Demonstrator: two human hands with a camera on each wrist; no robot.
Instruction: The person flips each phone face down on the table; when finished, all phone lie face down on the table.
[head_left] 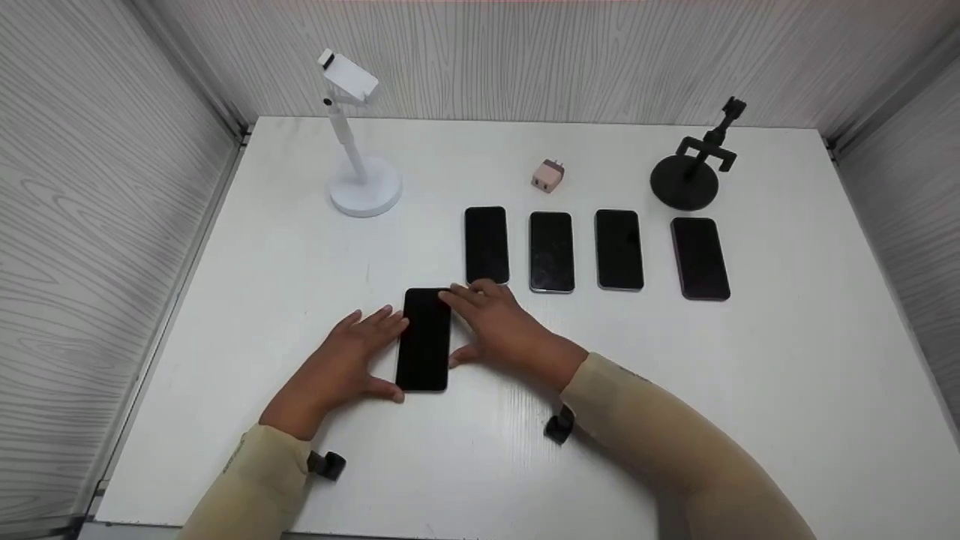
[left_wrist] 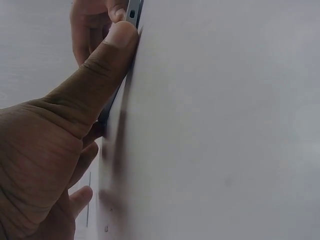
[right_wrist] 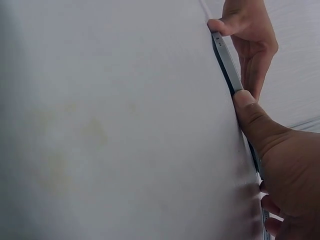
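A black-screened smartphone (head_left: 425, 341) lies face up, held between two hands, at the left middle of the white table (head_left: 525, 465). My left hand (head_left: 345, 367) grips its left edge, thumb by the lower corner and fingers higher up. On the opposite edge my right hand (head_left: 502, 326) holds it, with the thumb low and the fingers near the upper corner. Those right fingers also come close to the bottom of another phone (head_left: 487, 244). In the right wrist view, the held phone's grey side (right_wrist: 227, 57) shows between the two thumbs; a dark strip runs along it.
Three more phones, a left one (head_left: 551, 252), a middle one (head_left: 619, 250) and a right one (head_left: 700, 259), continue the row rightward. Behind them are a pink charger plug (head_left: 548, 175) and a black stand (head_left: 684, 182). A white phone stand (head_left: 364, 187) stands at back left.
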